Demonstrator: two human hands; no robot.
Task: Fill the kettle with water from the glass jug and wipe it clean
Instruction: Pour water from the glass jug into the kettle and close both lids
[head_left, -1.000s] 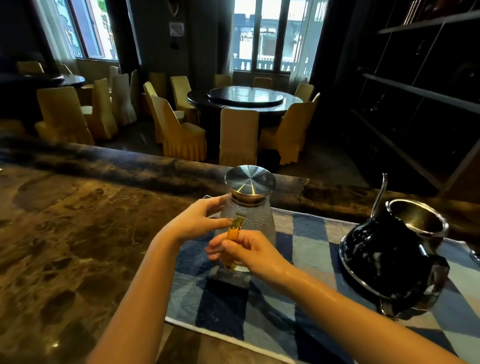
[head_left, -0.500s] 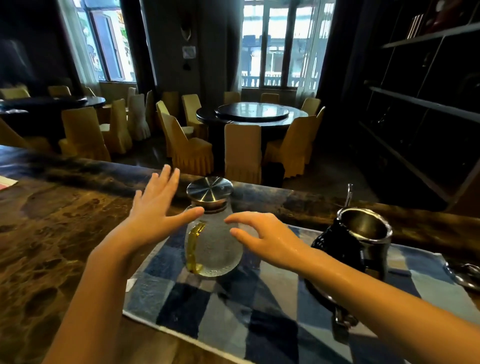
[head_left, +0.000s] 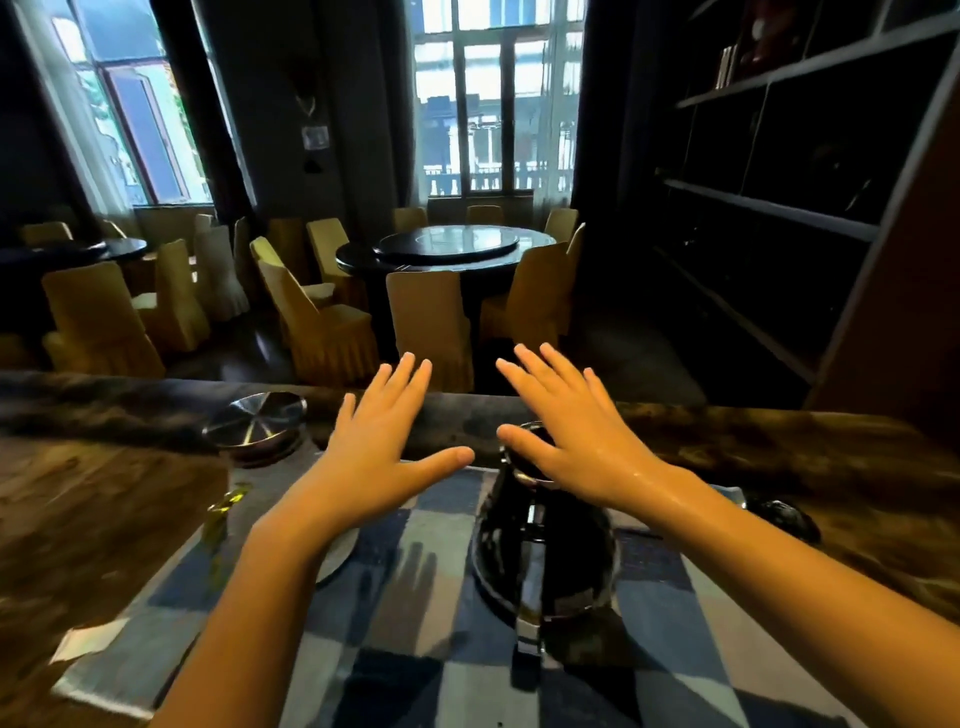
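Head view: The left hand (head_left: 379, 457) and right hand (head_left: 571, 436) are held flat, palms down, fingers straight and spread, and neither holds anything. The black kettle (head_left: 545, 561) stands upright on the blue checked cloth (head_left: 415, 649), below the right hand. Contact between the right thumb and the kettle rim cannot be determined. The glass jug (head_left: 234, 499), with its steel lid (head_left: 254, 423) fitted, stands at the cloth's left end on the marble counter (head_left: 104, 519), partly hidden by the left forearm.
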